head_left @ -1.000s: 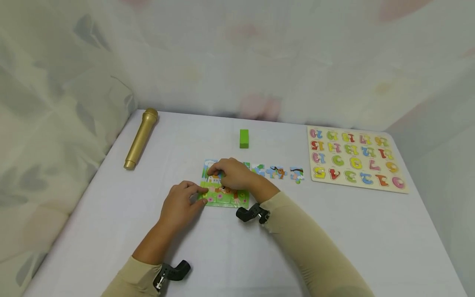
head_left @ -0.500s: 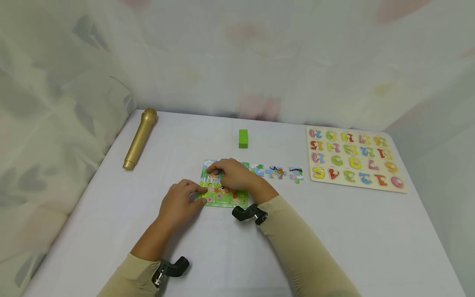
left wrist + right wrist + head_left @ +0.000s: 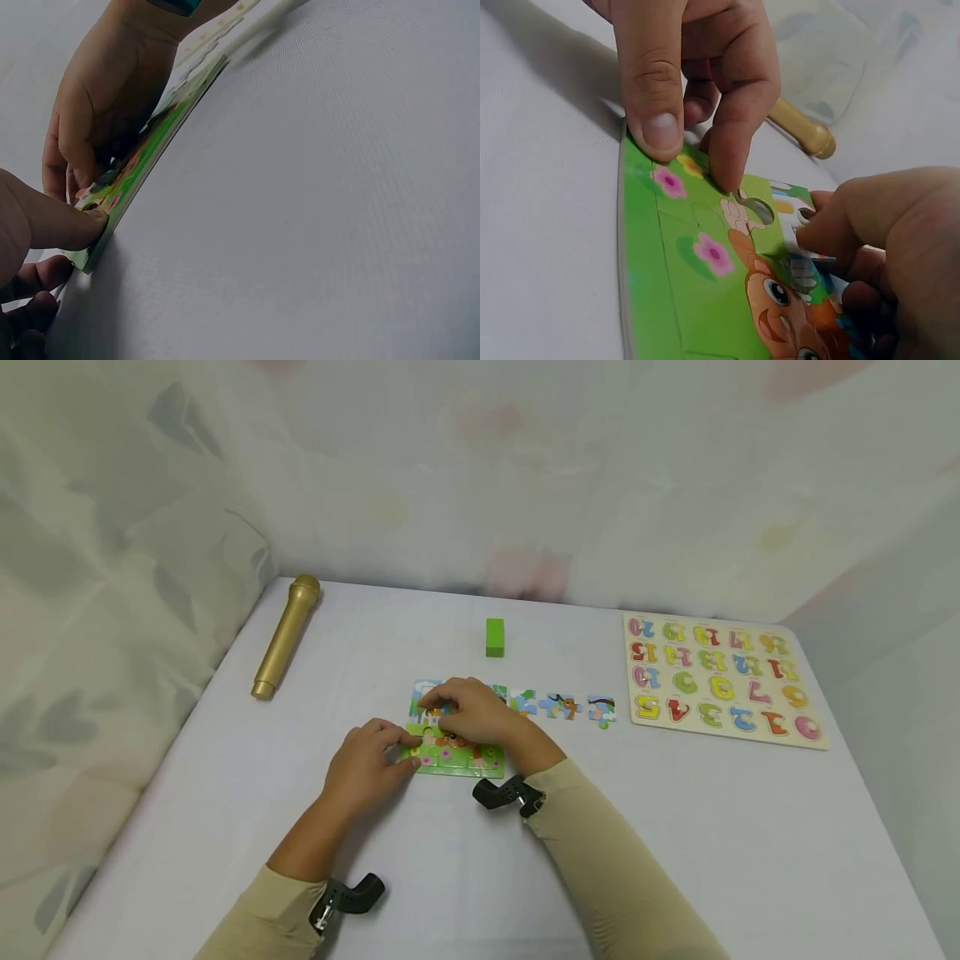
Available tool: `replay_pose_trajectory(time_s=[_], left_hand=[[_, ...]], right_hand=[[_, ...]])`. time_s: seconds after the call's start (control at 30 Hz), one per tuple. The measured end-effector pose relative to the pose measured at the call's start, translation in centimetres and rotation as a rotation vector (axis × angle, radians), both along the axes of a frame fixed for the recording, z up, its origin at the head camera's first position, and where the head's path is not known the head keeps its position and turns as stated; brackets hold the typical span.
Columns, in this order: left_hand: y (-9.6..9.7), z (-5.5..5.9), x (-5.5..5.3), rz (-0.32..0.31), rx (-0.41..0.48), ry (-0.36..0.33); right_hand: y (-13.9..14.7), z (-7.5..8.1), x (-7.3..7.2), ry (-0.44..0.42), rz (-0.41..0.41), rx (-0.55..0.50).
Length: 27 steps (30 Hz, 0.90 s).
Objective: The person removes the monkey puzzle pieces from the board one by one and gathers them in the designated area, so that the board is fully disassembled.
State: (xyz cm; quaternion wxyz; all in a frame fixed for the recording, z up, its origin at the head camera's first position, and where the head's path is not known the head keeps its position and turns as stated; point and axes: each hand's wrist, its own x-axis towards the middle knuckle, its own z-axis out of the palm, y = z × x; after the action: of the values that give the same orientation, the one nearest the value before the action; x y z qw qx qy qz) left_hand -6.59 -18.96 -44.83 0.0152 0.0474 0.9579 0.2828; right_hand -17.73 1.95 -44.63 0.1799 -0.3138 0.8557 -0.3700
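One puzzle piece, pinched between thumb and finger of the right hand, sits over the left part of the puzzle board, just on the far side of a rounded socket. It looks tilted; whether any edge is seated cannot be told. The board lies on the tabletop, its longer side seemingly running left to right. Nearer the piece is the right hand, reaching across from the near right, back uppermost. The left hand is at the near left corner, thumb and forefinger apart, tips pressing the board. Three loose pieces line up to the right.
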Motion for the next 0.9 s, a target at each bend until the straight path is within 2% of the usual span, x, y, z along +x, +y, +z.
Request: replay_pose_trajectory(time_s=[0.17,0.53,0.67,0.77,0.9], left_hand=[[0.02,0.14,-0.16,-0.001,-0.005,-0.002],[0.08,0.28,-0.14,0.0,-0.007,-0.007],[-0.06,0.11,-0.06,0.0,-0.009,-0.002],[-0.13,-0.05,-0.05,-0.003,-0.004,0.001],[-0.13,-0.08,-0.09,-0.01,-0.001,0.001]], right_hand=[[-0.07,0.03,0.03,-0.001,-0.021,0.018],[0.11,-0.02,-0.16,0.034,0.048,0.077],[0.24,-0.07,-0.15,-0.009,0.051,0.012],[0.42,-0.04,-0.21,-0.074,0.064,-0.082],[0.71,0.22,-0.28,-0.143,0.074,-0.153]])
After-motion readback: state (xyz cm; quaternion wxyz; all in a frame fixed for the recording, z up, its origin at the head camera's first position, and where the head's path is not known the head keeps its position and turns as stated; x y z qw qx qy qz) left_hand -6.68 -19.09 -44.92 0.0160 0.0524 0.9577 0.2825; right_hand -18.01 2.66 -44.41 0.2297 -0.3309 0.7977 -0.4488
